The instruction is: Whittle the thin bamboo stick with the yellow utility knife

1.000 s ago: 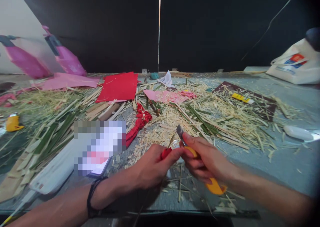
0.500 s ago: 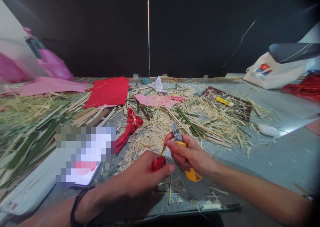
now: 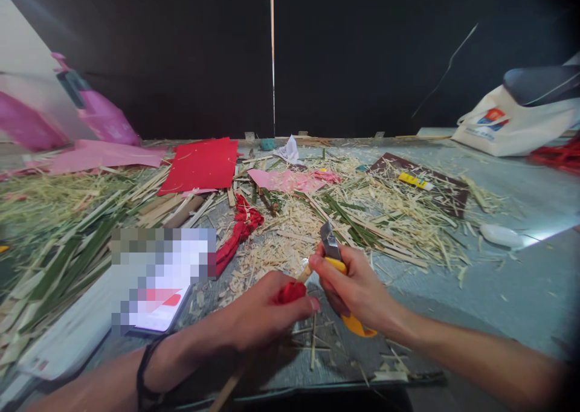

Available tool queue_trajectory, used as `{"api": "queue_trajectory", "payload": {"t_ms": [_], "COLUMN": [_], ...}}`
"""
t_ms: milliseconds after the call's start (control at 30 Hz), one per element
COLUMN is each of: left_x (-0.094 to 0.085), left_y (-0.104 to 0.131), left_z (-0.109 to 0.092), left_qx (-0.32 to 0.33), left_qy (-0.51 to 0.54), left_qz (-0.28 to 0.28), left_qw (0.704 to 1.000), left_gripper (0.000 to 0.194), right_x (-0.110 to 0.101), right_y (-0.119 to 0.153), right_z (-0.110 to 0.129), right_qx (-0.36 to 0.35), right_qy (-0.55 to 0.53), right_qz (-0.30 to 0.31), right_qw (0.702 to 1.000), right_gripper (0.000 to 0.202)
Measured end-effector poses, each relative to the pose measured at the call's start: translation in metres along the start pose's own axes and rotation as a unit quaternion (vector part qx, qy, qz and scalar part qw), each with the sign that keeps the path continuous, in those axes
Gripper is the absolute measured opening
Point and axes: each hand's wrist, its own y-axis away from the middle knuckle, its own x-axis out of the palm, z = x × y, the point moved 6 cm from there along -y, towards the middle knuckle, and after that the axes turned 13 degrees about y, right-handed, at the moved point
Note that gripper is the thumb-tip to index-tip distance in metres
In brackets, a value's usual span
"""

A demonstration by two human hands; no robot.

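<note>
Thin pale strip (image 3: 306,272) pokes up out of L hand (image 3: 259,313), low ctr of view, just above the tabletop. L hand is closed round it, w/ a red wrap (image 3: 291,292) btwn thumb & fingers. R hand (image 3: 356,284) grips a yellow cutter (image 3: 336,264), blade up & tilted a bit L; R fingertips are right by the strip's top end, can't tell if touching. Dark band (image 3: 147,373) on L wrist.

Under & beyond hands: loose shavings (image 3: 281,243), then twisted red cloth (image 3: 238,237) to the L. Lit phone (image 3: 165,312), partly pixelated, is nr L forearm, beside a long white slab (image 3: 67,342).

Further back: red sheet (image 3: 199,167), pink paper (image 3: 283,180), & R of those a brown board (image 3: 455,199) w/ yellow-&-white tube (image 3: 414,181) on top. Far R, white bag (image 3: 512,131); far L, pink spray bottle (image 3: 109,117). Dark panels (image 3: 181,55) behind.
</note>
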Motion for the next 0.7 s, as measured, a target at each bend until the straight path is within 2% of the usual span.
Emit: {"api": "queue_trajectory", "payload": {"t_ms": [167, 333, 467, 567, 700], "left_x": [-0.007, 0.0, 0.0, 0.0, 0.001], "left_y": [0.004, -0.005, -0.008, -0.007, -0.003], "left_z": [0.005, 0.003, -0.002, -0.001, 0.007], "left_qx": [-0.027, 0.021, 0.052, 0.044, -0.004], "left_qy": [0.016, -0.023, -0.052, -0.011, 0.035], "left_qz": [-0.062, -0.007, 0.001, 0.014, 0.017], "left_qw": [0.998, 0.999, 0.997, 0.999, 0.999], "left_gripper": [0.044, 0.043, 0.045, 0.044, 0.043], "right_x": [0.003, 0.006, 0.006, 0.006, 0.007], "right_y": [-0.003, -0.001, 0.0, 0.0, 0.002], "right_z": [0.003, 0.007, 0.006, 0.006, 0.01], "right_qx": [0.006, 0.0, -0.009, -0.014, -0.03], "right_qy": [-0.05, -0.052, -0.062, -0.076, -0.082], "right_qz": [0.044, 0.06, 0.045, 0.055, 0.098], "right_qw": [0.998, 0.997, 0.997, 0.995, 0.991], "right_gripper": [0.035, 0.034, 0.035, 0.031, 0.027]}}
